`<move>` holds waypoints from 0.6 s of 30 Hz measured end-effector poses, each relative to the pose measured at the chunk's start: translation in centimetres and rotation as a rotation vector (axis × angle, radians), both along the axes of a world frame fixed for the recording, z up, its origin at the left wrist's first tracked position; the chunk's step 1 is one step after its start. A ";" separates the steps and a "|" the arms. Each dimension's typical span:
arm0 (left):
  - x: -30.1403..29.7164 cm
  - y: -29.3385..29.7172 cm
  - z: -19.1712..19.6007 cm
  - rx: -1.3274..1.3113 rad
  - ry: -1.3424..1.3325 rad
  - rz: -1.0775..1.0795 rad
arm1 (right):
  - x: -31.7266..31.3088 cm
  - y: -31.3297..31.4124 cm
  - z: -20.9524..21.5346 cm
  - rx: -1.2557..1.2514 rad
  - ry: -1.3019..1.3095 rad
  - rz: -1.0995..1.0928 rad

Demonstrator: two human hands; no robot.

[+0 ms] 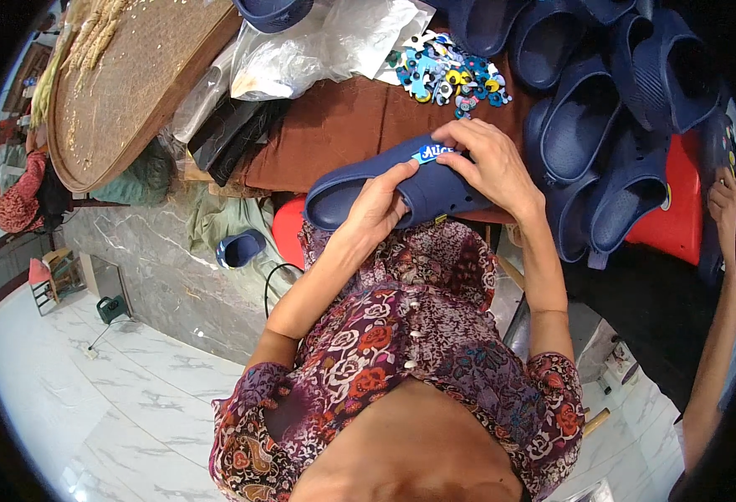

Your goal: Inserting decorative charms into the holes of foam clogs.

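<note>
A navy blue clog (334,201) with holes in its upper lies sideways over my lap at the edge of the brown-covered table. My left hand (378,203) grips it by the side, with fingers inside the opening and the thumb on the upper. On the upper sits a blue, lettered shoe charm (429,153). My right hand (495,163) bends over the toe end, thumb and fingers closed at the charm's right edge, partly covering it. Whether the charm's stud is in a hole is hidden.
A heap of colourful shoe charms (452,74) lies beyond the clog, beside clear plastic bags (301,54). Several navy clogs (581,109) are piled at right, near a red chair (673,197). A woven tray (125,92) stands far left. Another person's hand (724,201) shows at right.
</note>
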State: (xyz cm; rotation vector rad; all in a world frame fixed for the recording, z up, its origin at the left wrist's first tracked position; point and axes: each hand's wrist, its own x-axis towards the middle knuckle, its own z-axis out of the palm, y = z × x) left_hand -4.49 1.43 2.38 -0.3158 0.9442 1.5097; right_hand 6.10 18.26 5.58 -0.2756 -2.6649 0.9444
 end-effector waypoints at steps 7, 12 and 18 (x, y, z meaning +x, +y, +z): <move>0.0 0.2 -0.1 0.019 -0.056 0.027 | 0.6 -0.4 -0.5 0.080 -0.051 0.011; 0.2 0.1 -0.1 0.013 -0.034 0.018 | 0.7 -1.1 -0.3 0.206 -0.060 -0.008; 0.3 0.2 -0.2 0.015 -0.007 0.060 | 0.8 -2.6 -0.1 0.489 -0.134 0.058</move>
